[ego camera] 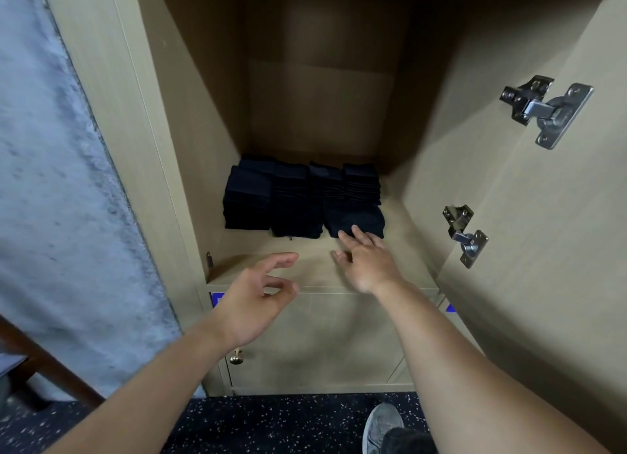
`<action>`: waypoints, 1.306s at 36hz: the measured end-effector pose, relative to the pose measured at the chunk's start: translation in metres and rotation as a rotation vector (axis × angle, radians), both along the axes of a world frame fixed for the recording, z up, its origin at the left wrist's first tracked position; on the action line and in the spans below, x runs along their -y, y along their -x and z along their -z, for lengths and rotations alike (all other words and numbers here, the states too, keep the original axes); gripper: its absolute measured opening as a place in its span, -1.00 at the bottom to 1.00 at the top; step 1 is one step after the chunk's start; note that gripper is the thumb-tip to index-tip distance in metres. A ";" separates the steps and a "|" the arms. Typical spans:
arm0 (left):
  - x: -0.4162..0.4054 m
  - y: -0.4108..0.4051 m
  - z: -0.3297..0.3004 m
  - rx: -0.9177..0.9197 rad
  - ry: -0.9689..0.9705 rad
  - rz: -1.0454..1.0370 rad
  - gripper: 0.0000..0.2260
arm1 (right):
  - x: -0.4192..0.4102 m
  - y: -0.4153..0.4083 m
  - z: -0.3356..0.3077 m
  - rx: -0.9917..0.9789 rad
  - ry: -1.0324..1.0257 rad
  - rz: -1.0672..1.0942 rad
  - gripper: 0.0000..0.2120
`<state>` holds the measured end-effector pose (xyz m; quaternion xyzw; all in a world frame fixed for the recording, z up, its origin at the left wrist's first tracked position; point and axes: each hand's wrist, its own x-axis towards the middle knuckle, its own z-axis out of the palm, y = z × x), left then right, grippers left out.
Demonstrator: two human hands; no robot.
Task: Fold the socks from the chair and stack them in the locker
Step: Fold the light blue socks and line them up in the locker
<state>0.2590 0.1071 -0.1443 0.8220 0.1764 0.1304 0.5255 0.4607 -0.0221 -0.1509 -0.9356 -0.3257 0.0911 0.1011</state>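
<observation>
Basically mid-stacking: right hand [368, 262] with straight fingers touching the front sock [354, 221] mid-frame on the locker [403, 223] shelf beside the dark stacks [298, 195], left hand [254, 297] loosely curled, holding nothing, lower center; probably next, squaring that sock against its row.

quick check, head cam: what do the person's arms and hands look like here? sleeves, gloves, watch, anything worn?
Both forearms are bare up to the frame edge: no sleeves in view. The left hand and right hand carry no gloves, rings, watch or wristband that the picture shows. No markings or tape. Only other clothing visible is a grey shoe at the bottom edge, with a dark trouser hem over it.
</observation>
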 end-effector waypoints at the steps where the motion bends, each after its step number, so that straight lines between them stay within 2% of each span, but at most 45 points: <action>1: 0.000 0.000 0.000 0.000 -0.001 0.000 -0.61 | -0.001 0.000 0.000 0.000 0.000 -0.003 -0.45; 14: 0.000 -0.003 0.004 0.018 0.011 -0.007 -0.61 | -0.003 0.003 0.001 -0.012 -0.051 -0.019 -0.47; 27: -0.019 0.011 -0.008 0.114 0.030 -0.116 -0.65 | 0.006 0.051 -0.034 -0.038 -0.300 -0.124 -0.48; 32: -0.025 0.033 -0.014 0.162 -0.084 -0.157 -0.62 | 0.003 0.086 -0.047 -0.062 -0.404 -0.183 -0.49; 37: -0.031 0.065 -0.021 0.131 -0.255 -0.225 -0.62 | -0.001 0.117 -0.048 -0.064 -0.469 -0.258 -0.49; 47: -0.026 0.126 -0.024 0.070 -0.372 -0.393 -0.62 | -0.016 0.180 -0.040 -0.155 -0.587 -0.420 -0.52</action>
